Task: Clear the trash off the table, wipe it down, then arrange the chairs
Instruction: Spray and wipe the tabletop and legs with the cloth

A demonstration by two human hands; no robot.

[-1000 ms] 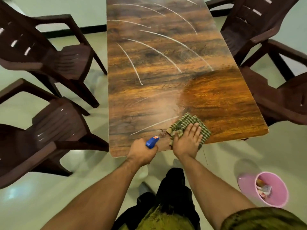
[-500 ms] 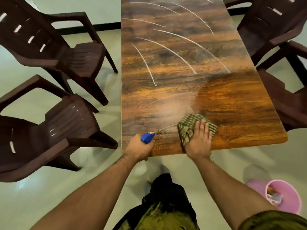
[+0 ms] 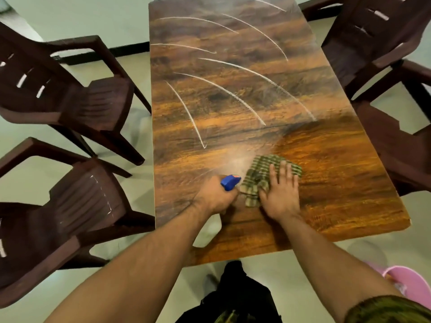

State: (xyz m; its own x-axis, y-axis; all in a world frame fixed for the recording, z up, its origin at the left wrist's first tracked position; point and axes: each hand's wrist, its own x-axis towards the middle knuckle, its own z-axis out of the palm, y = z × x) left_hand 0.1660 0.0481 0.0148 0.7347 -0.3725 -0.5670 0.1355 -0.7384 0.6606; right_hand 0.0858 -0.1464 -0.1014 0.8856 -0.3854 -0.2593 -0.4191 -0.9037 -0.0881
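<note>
A long wooden table [image 3: 233, 101] carries several curved white streaks across its far half. My right hand [image 3: 281, 194] presses flat on a green checked cloth [image 3: 261, 169] near the table's near end. Just left of the cloth, my left hand [image 3: 213, 197] grips a spray bottle with a blue nozzle [image 3: 229, 181]; the white bottle body [image 3: 210, 231] shows under my wrist. A faint mist hangs in front of the nozzle.
Two dark brown plastic chairs stand left of the table, one far [image 3: 77, 99] and one near [image 3: 65, 213]. Two more chairs stand on the right, far [image 3: 373, 43] and near [image 3: 396, 145]. A pink bin [image 3: 405, 283] sits on the floor at the lower right.
Both hands, the cloth and the spray bottle have moved farther onto the table, away from its near edge. The view has shifted forward, and a mist now shows ahead of the nozzle.
</note>
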